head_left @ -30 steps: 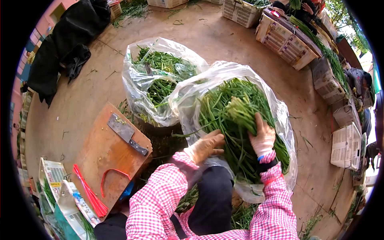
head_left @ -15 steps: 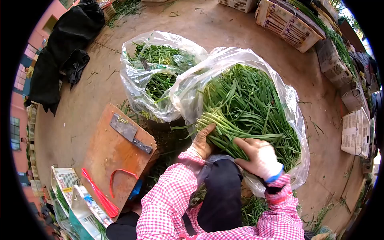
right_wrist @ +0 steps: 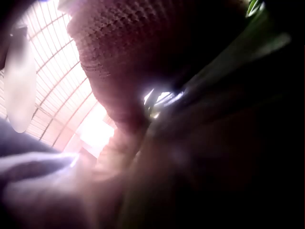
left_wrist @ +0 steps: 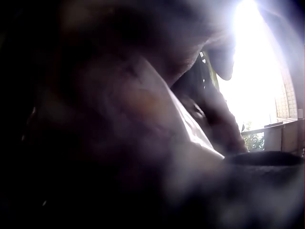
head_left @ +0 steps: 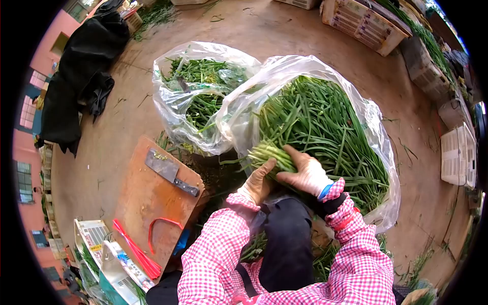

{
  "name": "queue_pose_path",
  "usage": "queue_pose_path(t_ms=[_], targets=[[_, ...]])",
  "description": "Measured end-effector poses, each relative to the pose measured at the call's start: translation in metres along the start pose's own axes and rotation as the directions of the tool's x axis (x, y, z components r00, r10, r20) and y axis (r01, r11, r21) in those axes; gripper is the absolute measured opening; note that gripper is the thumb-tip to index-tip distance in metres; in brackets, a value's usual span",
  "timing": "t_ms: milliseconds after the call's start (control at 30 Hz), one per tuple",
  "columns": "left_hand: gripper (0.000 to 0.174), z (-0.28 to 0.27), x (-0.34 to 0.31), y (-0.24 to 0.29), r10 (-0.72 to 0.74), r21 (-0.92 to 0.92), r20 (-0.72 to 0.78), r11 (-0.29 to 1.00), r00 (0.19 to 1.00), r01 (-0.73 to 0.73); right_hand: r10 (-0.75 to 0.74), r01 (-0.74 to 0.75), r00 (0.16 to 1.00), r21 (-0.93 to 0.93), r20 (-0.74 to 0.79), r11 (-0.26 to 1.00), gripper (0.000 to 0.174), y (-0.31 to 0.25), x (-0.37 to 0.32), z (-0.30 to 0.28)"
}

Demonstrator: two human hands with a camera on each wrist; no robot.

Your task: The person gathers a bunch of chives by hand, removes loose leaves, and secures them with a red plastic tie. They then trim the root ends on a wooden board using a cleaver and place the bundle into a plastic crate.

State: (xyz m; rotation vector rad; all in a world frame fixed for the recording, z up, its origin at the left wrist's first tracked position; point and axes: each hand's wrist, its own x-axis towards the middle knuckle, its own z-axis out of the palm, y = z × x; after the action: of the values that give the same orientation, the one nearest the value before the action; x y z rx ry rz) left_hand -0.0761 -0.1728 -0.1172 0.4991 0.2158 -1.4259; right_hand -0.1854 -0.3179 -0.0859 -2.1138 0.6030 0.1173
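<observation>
A bunch of green chives (head_left: 272, 151) lies between both hands at the near left edge of an open clear plastic bag (head_left: 375, 119), its pale cut ends pointing up and left. My left hand (head_left: 258, 185), in a stained glove, grips the bunch from the left, thumb near the pale ends. From the right, my gloved right hand (head_left: 307, 175) holds the same bunch between thumb and fingers. Loose chives (head_left: 325, 119) fill the bag behind it. Dark blur hides the left hand's work in the left wrist view; the right wrist view shows knitted glove fabric (right_wrist: 128, 57) beside green leaves (right_wrist: 233, 50).
A second clear bag (head_left: 161, 104) of greens stands behind on the left. On a wooden board (head_left: 133, 195) at left lie a cleaver (head_left: 161, 165), red ties (head_left: 136, 250) and a red strip (head_left: 151, 235). White crates (head_left: 454, 157) line the right side; black sheeting (head_left: 63, 109) hangs far left.
A second ago the right hand held the bunch over the bag; it came down and left to the left hand. Since then the right hand has slid left, closer to the pale ends.
</observation>
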Motion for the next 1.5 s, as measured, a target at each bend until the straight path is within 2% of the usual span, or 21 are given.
queue_pose_path(t_ms=[33, 167, 233, 333, 433, 567, 600, 633, 700, 767, 833, 900, 967, 1100, 1233, 1267, 1300, 1367, 1400, 1433, 1500], targets=[[0.057, 0.008, 0.0, 0.002, -0.043, -0.018, 0.045, 0.999, 0.998, 0.044, -0.138, 0.126, 0.988, -0.14, -0.075, 0.982, 0.083, -0.001, -0.004, 0.006], [0.064, 0.036, -0.021, 0.01, -0.02, 0.199, 0.04, 0.98, 0.999, 0.012, -0.249, 0.215, 0.952, -0.19, -0.18, 0.958, 0.073, -0.025, -0.026, -0.001], [0.065, 0.034, -0.02, 0.014, 0.129, 0.338, 0.076, 0.93, 0.989, -0.147, -0.324, 0.261, 0.915, -0.259, -0.241, 0.93, 0.071, -0.038, -0.036, -0.002], [0.059, 0.046, -0.037, 0.018, 0.19, 0.373, 0.066, 0.906, 0.98, -0.201, -0.421, 0.325, 0.845, -0.31, -0.33, 0.894, 0.073, -0.059, -0.047, 0.002], [0.053, 0.049, -0.049, 0.019, 0.187, 0.287, 0.023, 0.94, 0.982, -0.186, -0.44, 0.328, 0.849, -0.361, -0.293, 0.873, 0.077, -0.08, -0.06, 0.004], [0.039, 0.055, -0.061, 0.015, 0.28, 0.159, 0.048, 0.946, 0.959, -0.284, -0.474, 0.431, 0.86, -0.226, -0.19, 0.874, 0.059, -0.09, -0.081, -0.026], [0.038, 0.055, -0.064, 0.014, 0.281, 0.108, 0.024, 0.953, 0.959, -0.282, -0.497, 0.478, 0.821, -0.138, -0.282, 0.868, 0.045, -0.083, -0.082, -0.035], [0.039, 0.053, -0.066, 0.014, 0.269, 0.083, 0.018, 0.959, 0.963, -0.27, -0.339, 0.385, 0.888, 0.099, -0.311, 0.917, 0.039, -0.083, -0.079, -0.045], [0.041, 0.05, -0.068, 0.011, 0.232, 0.032, 0.005, 0.972, 0.973, -0.232, -0.003, 0.157, 0.947, 0.458, -0.321, 0.875, 0.033, -0.069, -0.058, -0.055], [0.043, 0.049, -0.069, 0.008, 0.274, 0.08, -0.029, 0.959, 0.961, -0.271, -0.093, 0.093, 0.898, -0.02, -0.43, 0.995, 0.036, -0.052, -0.018, -0.06], [0.043, 0.047, -0.07, 0.007, 0.3, 0.086, -0.044, 0.951, 0.953, -0.296, -0.09, -0.034, 0.944, -0.366, -0.317, 0.93, 0.042, -0.034, 0.022, -0.044], [0.044, 0.047, -0.073, 0.006, 0.334, 0.105, -0.056, 0.939, 0.941, -0.328, 0.053, -0.129, 0.987, -0.548, -0.152, 0.827, 0.053, -0.031, 0.049, -0.026], [0.045, 0.046, -0.077, 0.005, 0.348, 0.113, -0.05, 0.933, 0.936, -0.341, 0.087, -0.134, 0.991, -0.657, -0.103, 0.742, 0.054, -0.016, 0.067, -0.006], [0.046, 0.043, -0.081, 0.001, 0.402, 0.121, -0.033, 0.91, 0.915, -0.396, -0.008, -0.117, 0.977, -0.562, -0.215, 0.819, 0.032, 0.002, 0.07, -0.004], [0.046, 0.049, -0.083, 0.002, 0.389, 0.096, -0.018, 0.918, 0.921, -0.386, -0.15, 0.088, 0.818, -0.137, -0.555, 0.987, 0.023, 0.022, 0.044, -0.01], [0.046, 0.049, -0.082, 0.002, 0.393, 0.1, -0.017, 0.916, 0.919, -0.389, 0.028, 0.136, 0.863, 0.286, -0.504, 0.949, 0.023, 0.028, 0.042, -0.007], [0.046, 0.049, -0.082, 0.003, 0.399, 0.105, -0.015, 0.913, 0.917, -0.395, 0.075, 0.176, 0.894, 0.501, -0.442, 0.847, 0.023, 0.022, 0.039, -0.009], [0.046, 0.045, -0.082, 0.002, 0.395, 0.092, -0.02, 0.915, 0.918, -0.392, 0.233, -0.034, 0.951, 0.679, -0.203, 0.733, 0.023, 0.011, 0.029, -0.009], [0.046, 0.044, -0.082, 0.002, 0.391, 0.083, -0.024, 0.918, 0.92, -0.388, 0.091, 0.022, 0.933, 0.307, -0.349, 0.951, 0.028, 0.012, 0.031, -0.002], [0.047, 0.044, -0.082, 0.001, 0.387, 0.074, -0.029, 0.92, 0.922, -0.384, 0.034, 0.002, 0.922, 0.094, -0.386, 0.996, 0.037, 0.013, 0.035, 0.001], [0.047, 0.043, -0.084, 0.0, 0.409, 0.091, -0.032, 0.91, 0.912, -0.405, 0.149, -0.157, 0.941, 0.0, -0.304, 0.988, 0.046, 0.01, 0.047, 0.003]])
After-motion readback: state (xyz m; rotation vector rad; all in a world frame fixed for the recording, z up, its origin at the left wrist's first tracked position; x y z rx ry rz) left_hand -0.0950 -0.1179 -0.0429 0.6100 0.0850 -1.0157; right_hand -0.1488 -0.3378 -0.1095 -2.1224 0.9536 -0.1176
